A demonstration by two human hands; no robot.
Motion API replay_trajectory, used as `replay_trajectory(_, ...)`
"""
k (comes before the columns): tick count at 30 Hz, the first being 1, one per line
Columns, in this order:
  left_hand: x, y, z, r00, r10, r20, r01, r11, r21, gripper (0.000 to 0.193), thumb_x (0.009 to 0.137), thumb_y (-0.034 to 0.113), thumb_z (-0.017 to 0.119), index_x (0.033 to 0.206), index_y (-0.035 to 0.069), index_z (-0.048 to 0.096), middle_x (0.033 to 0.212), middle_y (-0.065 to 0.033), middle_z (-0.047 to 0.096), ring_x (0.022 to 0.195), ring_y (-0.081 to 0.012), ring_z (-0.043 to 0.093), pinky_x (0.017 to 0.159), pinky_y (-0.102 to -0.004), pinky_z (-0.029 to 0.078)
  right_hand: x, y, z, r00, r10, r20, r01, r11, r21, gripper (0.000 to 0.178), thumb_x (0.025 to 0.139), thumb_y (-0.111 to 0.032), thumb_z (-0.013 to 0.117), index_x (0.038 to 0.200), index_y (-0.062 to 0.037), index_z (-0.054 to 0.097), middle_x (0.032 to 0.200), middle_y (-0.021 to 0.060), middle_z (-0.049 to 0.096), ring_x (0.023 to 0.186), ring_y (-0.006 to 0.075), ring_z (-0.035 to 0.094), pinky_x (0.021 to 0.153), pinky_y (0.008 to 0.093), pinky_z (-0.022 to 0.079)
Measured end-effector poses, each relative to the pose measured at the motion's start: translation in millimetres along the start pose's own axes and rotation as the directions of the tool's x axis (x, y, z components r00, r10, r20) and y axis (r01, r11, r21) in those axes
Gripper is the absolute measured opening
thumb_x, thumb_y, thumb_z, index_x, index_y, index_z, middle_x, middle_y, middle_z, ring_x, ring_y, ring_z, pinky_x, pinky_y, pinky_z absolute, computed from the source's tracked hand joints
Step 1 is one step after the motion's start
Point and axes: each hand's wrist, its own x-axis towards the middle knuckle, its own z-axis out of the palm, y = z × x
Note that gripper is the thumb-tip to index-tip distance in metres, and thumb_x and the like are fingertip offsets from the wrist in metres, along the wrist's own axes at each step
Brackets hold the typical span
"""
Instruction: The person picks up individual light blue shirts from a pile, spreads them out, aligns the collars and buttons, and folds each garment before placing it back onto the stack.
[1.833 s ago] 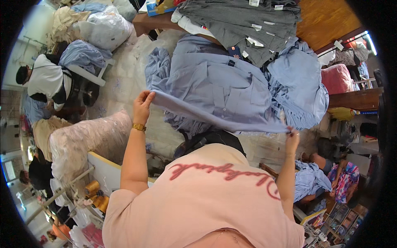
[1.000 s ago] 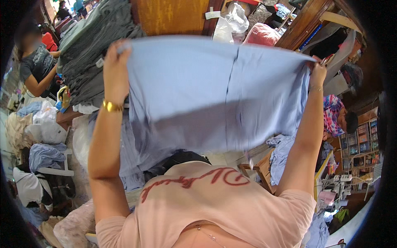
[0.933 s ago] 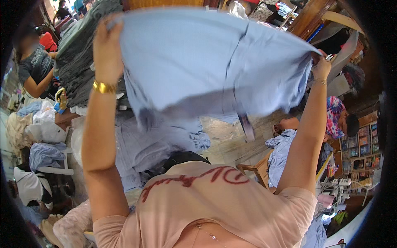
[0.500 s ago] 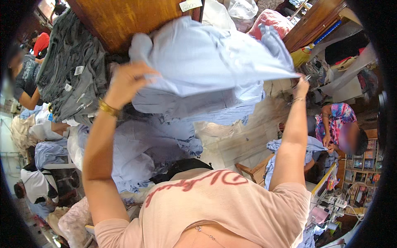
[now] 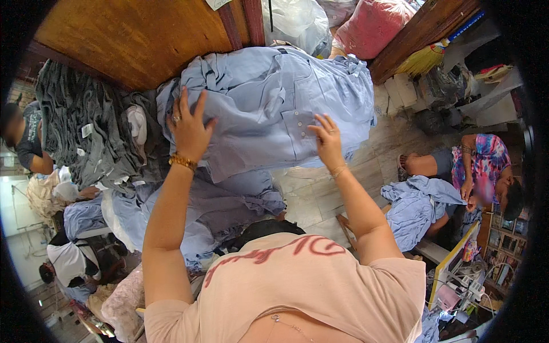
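Saw a wooden panel (image 5: 143,40) at far left, close behind a blue pile (image 5: 361,123) of clothes at far centre. Noted a grey pile (image 5: 86,131) just left of the blue one, and a blue heap (image 5: 229,200) nearer, on the left. Made out a co-worker (image 5: 480,160) at right, with blue cloth (image 5: 409,200) in hand. Found the shirt (image 5: 257,128) on top of the blue pile, front upward, creased. Spotted a red bag (image 5: 372,31) beyond the pile.

Had the left hand (image 5: 191,128) wide over the shirt's left part, with spread fingers. Had the right hand (image 5: 327,140) half wide over the shirt's front, with loosely bent fingers; could not tell resting from hovering. Wore a gold band (image 5: 183,161) on the left wrist. Saw small buttons (image 5: 301,124) just left of the right hand.
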Motion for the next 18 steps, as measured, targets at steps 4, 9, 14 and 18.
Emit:
replay_trajectory(4,14.5,-32.5,28.8,0.992,-0.056,-0.109,0.053,0.998,-0.034,0.051,0.071,0.028,0.063,0.118,0.019,0.046,0.117,-0.011,0.046,0.107,-0.0314,0.041,0.087,-0.0466,0.032,58.3,-17.9,20.4,0.98,0.199,-0.005,-0.182,0.905,0.384,0.023,0.074,0.002,0.052,0.092,-0.0081,0.059,0.107,0.0099,0.052,0.092,0.0306,0.051,0.076,0.034,0.043)
replay_trajectory(9,25.0,-37.7,11.6,0.987,-0.076,0.143,0.126,0.917,-0.379,0.031,0.072,0.017,0.062,0.102,0.013,0.057,0.094,-0.0074,0.056,0.087,-0.0278,0.053,0.073,-0.0372,0.043,161.6,-12.0,52.2,0.977,-0.058,0.203,-0.038,0.897,0.44,0.016,0.08,-0.003,0.049,0.094,-0.0055,0.057,0.09,0.0143,0.056,0.083,0.0302,0.054,0.069,0.0334,0.045)
replay_trajectory(14,17.2,-61.7,-23.2,0.916,-0.348,-0.201,0.229,0.863,-0.45,0.023,0.072,0.005,0.055,0.094,0.009,0.059,0.094,-0.0078,0.055,0.083,-0.0252,0.054,0.072,-0.0355,0.042,228.5,-11.8,59.7,0.921,0.15,0.361,-0.373,0.609,0.7,0.022,0.08,-0.004,0.049,0.102,-0.0032,0.054,0.089,0.0163,0.057,0.086,0.0302,0.054,0.077,0.0349,0.043)
replay_trajectory(18,11.7,-68.7,-2.4,0.982,0.096,-0.164,-0.091,0.995,0.039,0.036,0.075,0.002,0.046,0.109,0.012,0.053,0.114,-0.0096,0.047,0.101,-0.0237,0.047,0.085,-0.0408,0.036,227.0,-36.6,99.9,0.962,-0.212,0.172,0.098,0.855,0.508,0.031,0.078,-0.001,0.049,0.108,-0.0052,0.053,0.113,0.0171,0.048,0.109,0.0322,0.042,0.092,0.0352,0.035)
